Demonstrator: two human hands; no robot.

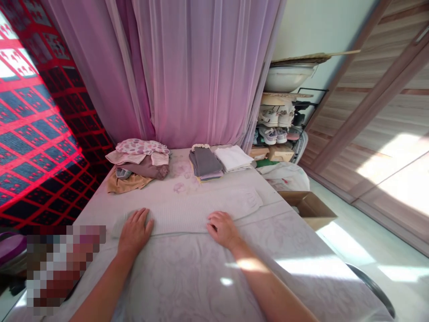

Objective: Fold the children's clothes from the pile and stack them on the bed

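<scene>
Left hand [136, 229] lies flat, unclenched, on pale cloth [181, 217]; right hand [223, 229] half-curls at its edge — grip unclear.

Between the left hand [135, 230] and the right hand [222, 229], a low, open passage crosses the pale ribbed garment [179, 217]. Ahead of the left hand, heaped clothes [142, 166] block the way; ahead of the right, the grey-topped stack [205, 162] and the white stack [233, 158] do. A free lane separates heap from grey-topped stack, up to the purple curtain [197, 76]. Right of the right hand, the patterned sheet [284, 237] lies open to its edge.
</scene>
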